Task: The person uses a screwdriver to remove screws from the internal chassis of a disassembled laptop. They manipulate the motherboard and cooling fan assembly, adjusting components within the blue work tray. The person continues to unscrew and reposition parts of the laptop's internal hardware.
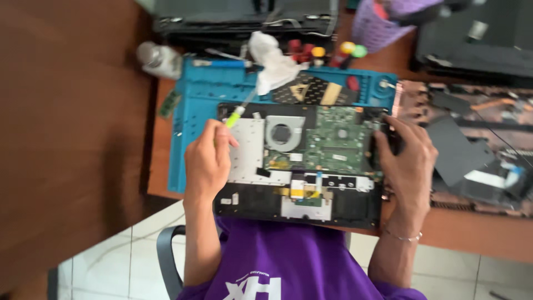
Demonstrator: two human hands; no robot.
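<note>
An opened laptop (300, 161) lies on a blue ribbed mat (194, 105) near the front edge of a brown wooden desk (72, 111). Its insides show: a green circuit board (333, 139), a round grey fan (284, 133), a silvery metal plate and black plastic frame. The left hand (206, 164) is closed around a thin tool (236, 114) with a yellow-green grip, its tip over the laptop's back left corner. The right hand (408, 158) grips the laptop's right edge, fingers curled over it. A crumpled white cloth (275, 64) sits at the mat's back edge, a clear bottle (158, 58) by its back left corner. More dark laptop parts (472, 133) lie to the right, blurred. Pale floor tiles show below the desk. The picture is motion-blurred; small parts are hard to make out.
</note>
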